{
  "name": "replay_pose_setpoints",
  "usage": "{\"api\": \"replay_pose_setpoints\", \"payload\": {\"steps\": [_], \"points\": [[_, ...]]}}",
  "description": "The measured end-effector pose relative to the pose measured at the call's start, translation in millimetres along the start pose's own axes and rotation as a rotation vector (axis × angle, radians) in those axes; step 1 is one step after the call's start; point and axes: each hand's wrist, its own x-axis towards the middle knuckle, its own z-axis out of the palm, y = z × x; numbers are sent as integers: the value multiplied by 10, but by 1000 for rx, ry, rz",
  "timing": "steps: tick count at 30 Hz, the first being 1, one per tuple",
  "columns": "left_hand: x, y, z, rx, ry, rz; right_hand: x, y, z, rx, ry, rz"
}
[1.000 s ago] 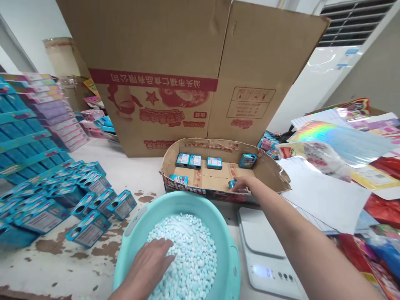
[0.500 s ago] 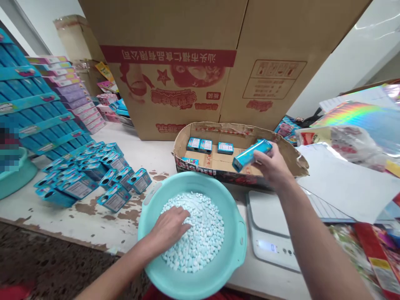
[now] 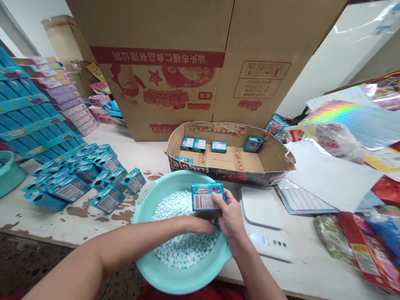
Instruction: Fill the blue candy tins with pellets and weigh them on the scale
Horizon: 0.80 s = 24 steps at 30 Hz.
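Note:
My right hand (image 3: 230,213) grips a small blue candy box (image 3: 207,196) and holds it over a teal basin (image 3: 162,271) full of pale blue-white candies (image 3: 181,246). My left hand (image 3: 201,225) lies in the candies just under the box; my right hand hides its fingers. Behind the basin stands a low cardboard tray (image 3: 275,156) with several more blue boxes inside.
A white digital scale (image 3: 265,221) sits right of the basin. Many open blue boxes (image 3: 84,179) lie in a heap at the left, beside stacked blue and pink cartons (image 3: 28,112). A big cardboard box (image 3: 193,62) stands behind. Papers and shiny wrappers (image 3: 350,166) cover the right side.
My right hand took a blue box from the cardboard tray and brought it back over the basin. My left hand slid right through the candies toward the box.

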Motion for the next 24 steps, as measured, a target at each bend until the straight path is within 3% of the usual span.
{"api": "replay_pose_setpoints", "payload": {"steps": [3, 6, 12, 17, 21, 24], "points": [[-272, -39, 75, 27, -237, 151, 36, -16, -4, 49, 4, 53], [-621, -158, 71, 120, -353, 201, 29, -14, 12, 59, 11, 87], [-1071, -286, -65, 246, -381, 43, 25, -66, 5, 174, 22, 175], [-1103, -234, -139, 277, -468, -99, 66, -162, -15, 301, 76, 327], [-1087, -230, -96, 281, -418, -134, 61, -173, -27, 326, 67, 362], [-1090, -283, -67, 232, -338, -178, 30, -142, -44, 279, -29, 301]]}}
